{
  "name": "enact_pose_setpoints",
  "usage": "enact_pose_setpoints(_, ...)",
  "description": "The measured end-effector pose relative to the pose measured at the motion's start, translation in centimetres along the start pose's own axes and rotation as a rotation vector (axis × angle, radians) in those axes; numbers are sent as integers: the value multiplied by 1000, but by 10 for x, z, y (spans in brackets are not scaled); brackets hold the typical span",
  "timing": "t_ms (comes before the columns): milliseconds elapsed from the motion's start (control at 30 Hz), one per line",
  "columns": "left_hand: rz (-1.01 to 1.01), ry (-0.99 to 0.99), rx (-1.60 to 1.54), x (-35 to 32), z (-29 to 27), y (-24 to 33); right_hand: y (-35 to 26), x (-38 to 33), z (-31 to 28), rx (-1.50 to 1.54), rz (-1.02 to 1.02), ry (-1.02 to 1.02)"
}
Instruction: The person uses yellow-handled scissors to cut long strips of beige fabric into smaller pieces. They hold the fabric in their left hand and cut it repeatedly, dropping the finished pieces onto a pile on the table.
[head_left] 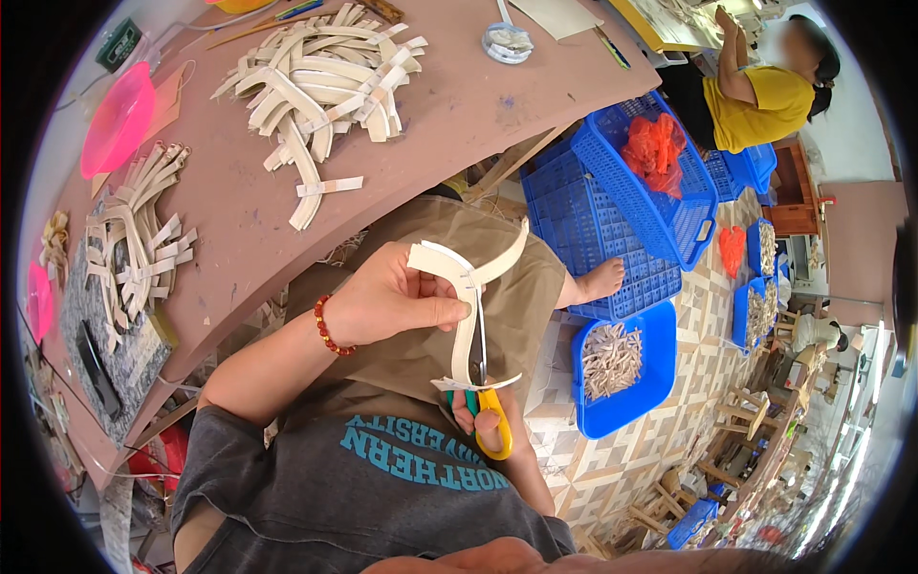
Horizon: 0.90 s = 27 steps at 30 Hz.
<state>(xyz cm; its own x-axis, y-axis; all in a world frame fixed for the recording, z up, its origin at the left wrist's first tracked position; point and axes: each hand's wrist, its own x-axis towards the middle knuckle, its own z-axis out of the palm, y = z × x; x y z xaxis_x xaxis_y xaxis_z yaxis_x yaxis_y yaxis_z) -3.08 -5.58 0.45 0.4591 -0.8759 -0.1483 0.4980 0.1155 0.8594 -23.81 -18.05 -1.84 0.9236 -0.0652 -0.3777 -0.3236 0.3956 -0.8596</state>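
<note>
- Head view: my left hand [382,301] is raised over my lap, just off the near edge of the tabletop [239,220]. Its fingers are pressed together, pinching a curved pale wooden strip [466,311] between thumb and fingertips near the strip's upper bend.
- A red bead bracelet [330,327] circles my left wrist.
- The strip hangs down from my left hand. A second narrow arm of it branches up and to the right, and a small white tape tab sits across its lower end.
- My right hand [478,413] is below the strip, mostly hidden behind it. Its fingers are curled through the yellow and green handles of a pair of scissors [486,402], gripping them.
- The scissor blades point upward along the strip, touching it. I cannot tell how far apart the blades are.
- On the tabletop, toward the far edge, lies a large heap of similar curved strips [325,81]. A smaller heap [139,234] lies near the left edge.
- A pink bowl [117,120] sits at the far left corner. A small round clear container [507,42] sits near the far right edge.
- On the tiled floor to my right are blue plastic baskets [641,182], one holding red material, and a blue tray of small pale pieces [617,368].
- Another person in a yellow shirt [760,105] sits well apart, at the upper right.
</note>
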Motion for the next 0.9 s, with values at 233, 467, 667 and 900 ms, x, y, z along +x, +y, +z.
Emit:
enact_pose_setpoints(233,-32,-36,-23,1,1,7,3,-3,-7,-72,29,8)
enact_pose_setpoints(467,170,-204,489,14,-18,35,-12,-3,-8,-409,38,70)
enact_pose_setpoints(667,330,-233,553,12,-19,34,-9,-7,-11,-393,112,37)
enact_pose_setpoints(900,519,-242,451,13,-26,12,-13,-7,-5,-190,118,-78)
